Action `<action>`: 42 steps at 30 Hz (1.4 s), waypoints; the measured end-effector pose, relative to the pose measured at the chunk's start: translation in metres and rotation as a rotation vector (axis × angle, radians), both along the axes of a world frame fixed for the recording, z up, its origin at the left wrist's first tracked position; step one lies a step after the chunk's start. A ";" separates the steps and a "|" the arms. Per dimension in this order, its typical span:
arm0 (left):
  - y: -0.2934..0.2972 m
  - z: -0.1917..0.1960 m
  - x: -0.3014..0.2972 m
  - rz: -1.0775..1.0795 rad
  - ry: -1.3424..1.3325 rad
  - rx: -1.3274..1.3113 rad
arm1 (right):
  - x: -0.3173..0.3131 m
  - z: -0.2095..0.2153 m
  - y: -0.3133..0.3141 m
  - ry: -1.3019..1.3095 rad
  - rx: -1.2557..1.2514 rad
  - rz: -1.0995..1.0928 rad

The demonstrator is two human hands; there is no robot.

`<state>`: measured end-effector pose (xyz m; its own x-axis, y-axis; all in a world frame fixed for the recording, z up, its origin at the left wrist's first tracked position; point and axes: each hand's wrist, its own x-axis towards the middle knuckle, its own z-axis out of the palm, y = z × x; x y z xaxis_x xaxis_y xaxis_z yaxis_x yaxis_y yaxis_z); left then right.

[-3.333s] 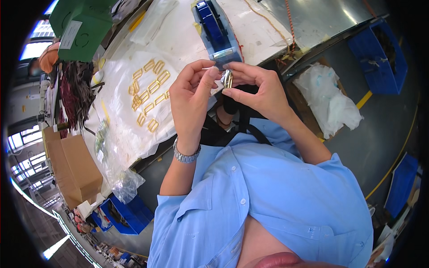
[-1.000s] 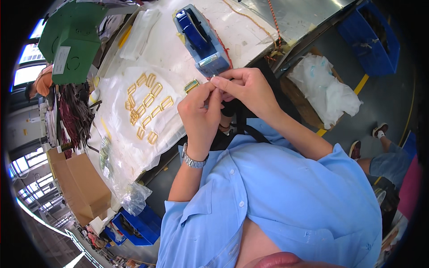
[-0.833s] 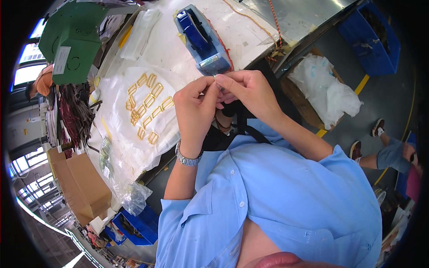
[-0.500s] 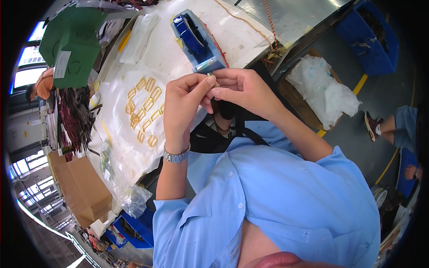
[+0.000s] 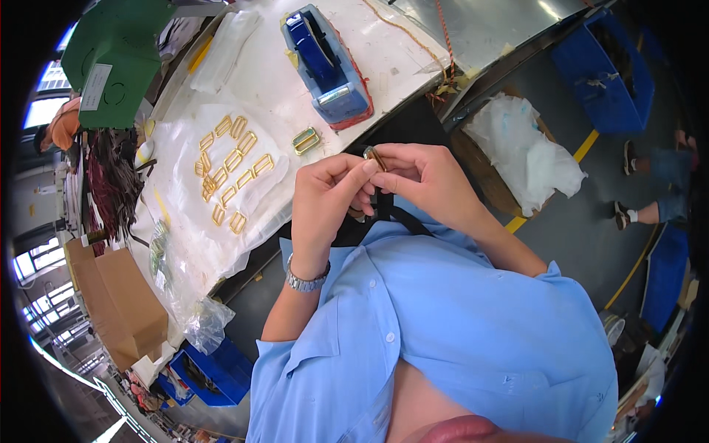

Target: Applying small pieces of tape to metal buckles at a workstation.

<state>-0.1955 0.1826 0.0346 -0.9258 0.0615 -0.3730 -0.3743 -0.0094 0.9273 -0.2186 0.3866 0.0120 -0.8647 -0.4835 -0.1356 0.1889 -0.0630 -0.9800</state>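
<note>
Fingertips of left hand [image 5: 325, 203] and right hand [image 5: 428, 184] are pinching a small brass buckle [image 5: 374, 157] by its edges; likely light, rigid, slippery.

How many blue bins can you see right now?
3: one blue bin on the floor upper right, one at the right edge, one under the table lower left; others may be hidden.
</note>
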 end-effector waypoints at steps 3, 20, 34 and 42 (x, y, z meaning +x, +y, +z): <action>0.002 0.004 0.009 0.026 0.133 -0.190 | -0.001 0.004 0.004 0.191 0.204 0.062; 0.002 -0.007 0.023 0.005 0.421 -0.688 | 0.013 -0.030 -0.030 0.791 0.490 0.034; -0.011 -0.025 0.038 0.064 0.547 -0.785 | 0.016 -0.012 -0.036 0.840 0.525 0.068; -0.031 -0.019 0.029 0.158 0.229 -0.140 | 0.005 -0.002 -0.034 0.770 0.516 0.083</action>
